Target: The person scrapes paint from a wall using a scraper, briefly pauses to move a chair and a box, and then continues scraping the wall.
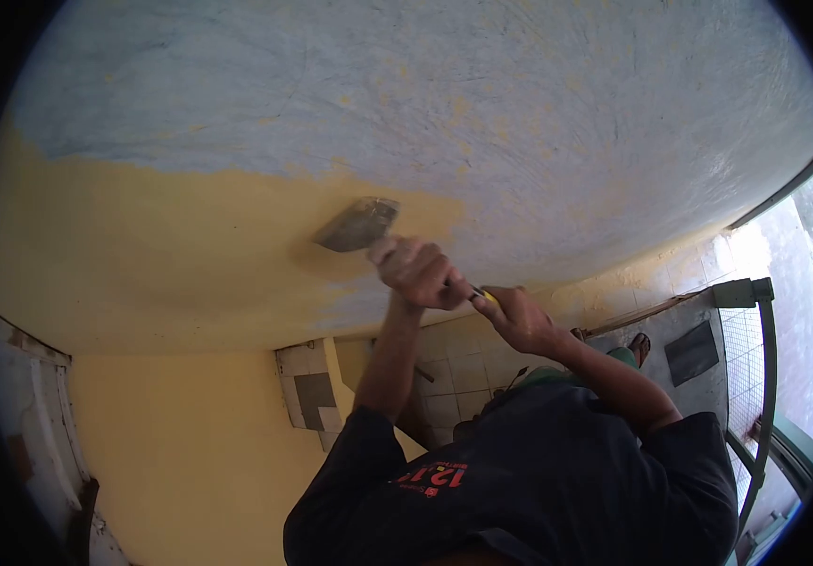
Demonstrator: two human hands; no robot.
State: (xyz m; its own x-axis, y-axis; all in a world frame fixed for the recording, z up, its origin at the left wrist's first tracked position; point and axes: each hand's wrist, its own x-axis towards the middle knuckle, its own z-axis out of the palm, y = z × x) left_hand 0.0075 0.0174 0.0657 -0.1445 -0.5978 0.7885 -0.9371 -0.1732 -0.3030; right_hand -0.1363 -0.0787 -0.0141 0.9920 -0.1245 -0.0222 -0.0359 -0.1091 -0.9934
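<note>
A scraper with a wide metal blade (361,224) lies against the wall (190,212), where yellow paint meets a bluish-grey area. My left hand (418,272) is wrapped round the scraper close behind the blade. Farther back, my right hand (517,321) grips the end of the same handle, and a bit of black and yellow shows between the two hands. Part of the handle is hidden by my fingers. Small yellow specks dot the grey surface above the blade.
Below the wall is a tiled floor (463,373) with a dark mat (691,355) at the right. A green metal frame with mesh (744,358) stands at the right edge. A foot in a sandal (640,348) shows near the mat.
</note>
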